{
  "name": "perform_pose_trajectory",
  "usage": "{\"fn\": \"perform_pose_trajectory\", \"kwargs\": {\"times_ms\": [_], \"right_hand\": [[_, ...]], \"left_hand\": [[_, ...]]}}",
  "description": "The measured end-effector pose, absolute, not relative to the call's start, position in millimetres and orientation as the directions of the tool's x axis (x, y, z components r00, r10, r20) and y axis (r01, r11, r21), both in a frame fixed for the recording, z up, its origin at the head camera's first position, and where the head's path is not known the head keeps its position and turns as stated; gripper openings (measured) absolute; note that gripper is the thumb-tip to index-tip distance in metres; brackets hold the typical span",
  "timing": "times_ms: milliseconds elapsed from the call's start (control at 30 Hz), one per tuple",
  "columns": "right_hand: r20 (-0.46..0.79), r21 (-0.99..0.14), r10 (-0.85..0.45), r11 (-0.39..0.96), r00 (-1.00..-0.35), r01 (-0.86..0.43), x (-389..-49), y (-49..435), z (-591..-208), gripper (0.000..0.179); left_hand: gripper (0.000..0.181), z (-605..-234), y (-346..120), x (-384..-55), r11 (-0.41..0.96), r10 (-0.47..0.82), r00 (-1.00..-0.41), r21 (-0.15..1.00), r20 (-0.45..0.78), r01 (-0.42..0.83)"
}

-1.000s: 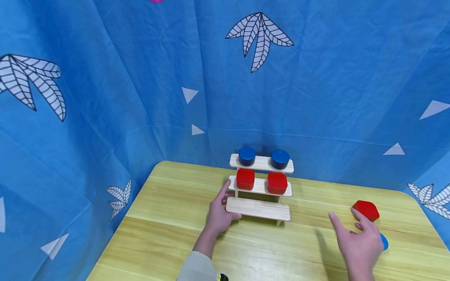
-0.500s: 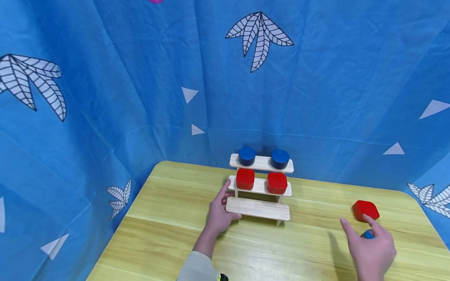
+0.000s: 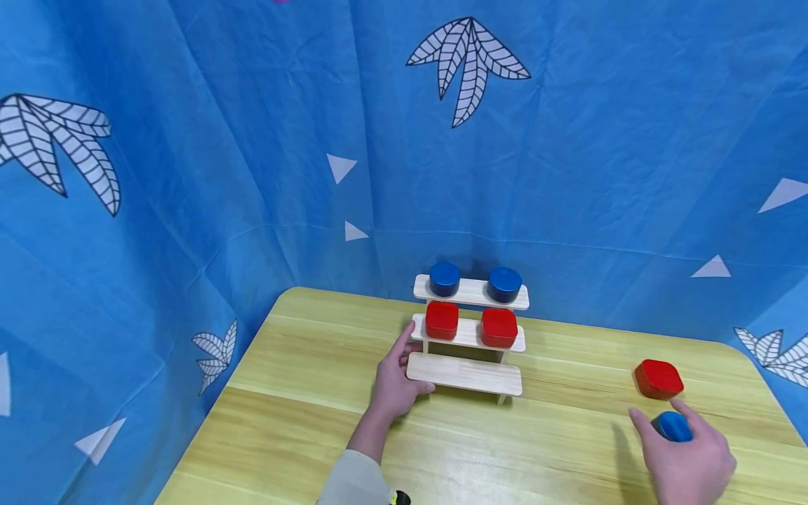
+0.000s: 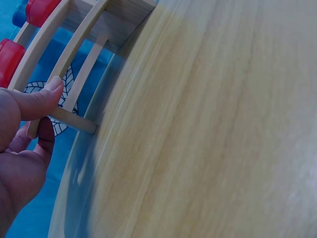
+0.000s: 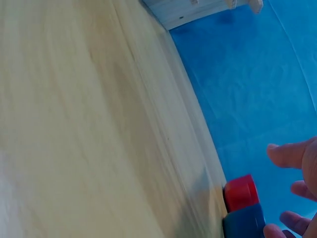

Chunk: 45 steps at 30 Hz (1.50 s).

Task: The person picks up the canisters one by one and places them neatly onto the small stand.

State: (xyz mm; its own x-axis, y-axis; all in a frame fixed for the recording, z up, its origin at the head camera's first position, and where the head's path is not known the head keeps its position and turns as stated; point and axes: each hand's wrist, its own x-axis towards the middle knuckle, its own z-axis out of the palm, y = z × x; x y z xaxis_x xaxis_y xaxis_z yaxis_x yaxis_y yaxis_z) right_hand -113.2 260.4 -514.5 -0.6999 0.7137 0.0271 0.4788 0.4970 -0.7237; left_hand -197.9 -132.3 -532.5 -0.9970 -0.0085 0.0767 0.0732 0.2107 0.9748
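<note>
A three-step wooden display stand (image 3: 466, 372) stands near the back of the table. Its left end is gripped by my left hand (image 3: 394, 386), and the left wrist view shows thumb (image 4: 47, 96) and fingers pinching the lowest shelf. Two round blue lidded pots (image 3: 504, 283) sit on the top step. Two rounded-square red ones (image 3: 499, 327) occupy the middle step; the bottom step is bare. My right hand (image 3: 691, 456) is over another round blue pot (image 3: 672, 426), thumb and forefinger spread on either side. In the right wrist view its fingers are relaxed beside this blue pot (image 5: 244, 221).
Just behind the right-hand blue pot is a loose rounded-square red pot (image 3: 659, 379) on the wooden table (image 3: 284, 407). A blue patterned curtain (image 3: 404, 175) hangs close along the table's back and left edges.
My right hand has moved right and toward the front edge, from beside the loose red pot to the blue pot, which now shows between thumb and forefinger. My left hand keeps its grip.
</note>
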Motion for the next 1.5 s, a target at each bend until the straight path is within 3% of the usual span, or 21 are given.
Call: {"fn": "perform_pose_trajectory", "kwargs": {"times_ms": [700,1067,1500], "right_hand": [[-0.124,-0.661,0.725,0.449,-0.678,0.601,-108.7,270.0,-526.8,0.085],[-0.189,-0.656,0.758,0.375,-0.624,0.655,-112.7,271.2,-530.7,0.078],[-0.13,-0.62,0.72,0.477,-0.682,0.623,-113.4,279.1,-537.6,0.072]], "left_hand": [[0.124,-534.1,-132.5,-198.6,0.226,-0.012,-0.997,0.971,0.076,0.072],[0.126,-536.0,-132.3,-197.9,0.241,-0.024,-0.996,0.968,0.084,0.076],[0.126,-535.8,-132.1,-198.4,0.228,-0.02,-0.996,0.971,0.084,0.077]]}}
